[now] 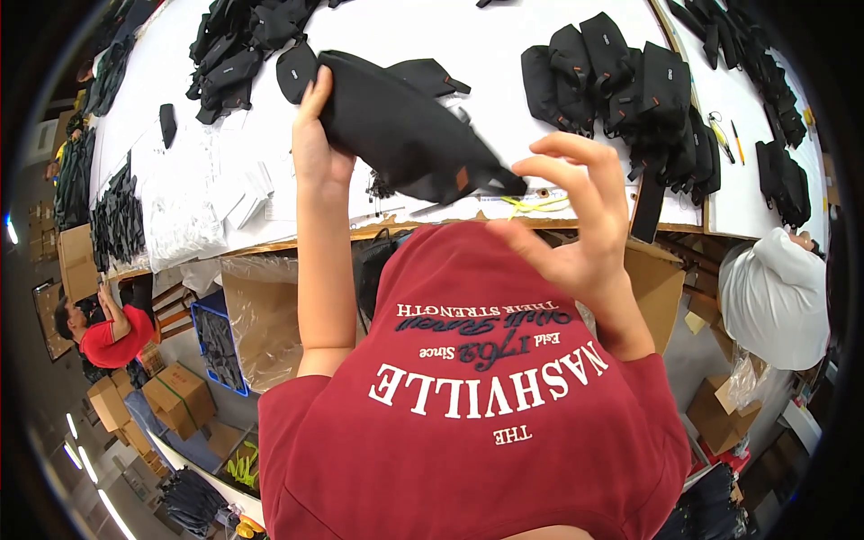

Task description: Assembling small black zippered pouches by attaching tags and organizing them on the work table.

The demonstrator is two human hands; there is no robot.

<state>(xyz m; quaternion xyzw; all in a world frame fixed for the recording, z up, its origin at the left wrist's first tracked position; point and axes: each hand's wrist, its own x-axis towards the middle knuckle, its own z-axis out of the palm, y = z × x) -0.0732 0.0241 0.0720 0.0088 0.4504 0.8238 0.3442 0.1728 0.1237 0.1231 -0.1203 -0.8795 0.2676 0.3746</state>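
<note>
A long black fabric pouch (pixel 396 126) with a small orange tab hangs tilted over the white table. My left hand (pixel 321 148) is closed on its upper left end, with the thumb over the near side. At the pouch's lower right end, my right hand (pixel 580 193) is open, its fingers spread and bent. A small gap seems to lie between those fingertips and the fabric. Behind the held pouch, another black pouch (pixel 427 76) lies partly hidden on the table. Something thin and yellow (pixel 540 203) lies under my right hand, too covered to name.
Heaped black pouches (pixel 661 81) fill the table's right side, with another pile (pixel 238 63) at the far left. Clear plastic bags (pixel 184 202) lie near the front left edge. Cardboard boxes (pixel 178 398) stand on the floor. A person in red (pixel 117 337) is at left, one in white (pixel 774 297) at right.
</note>
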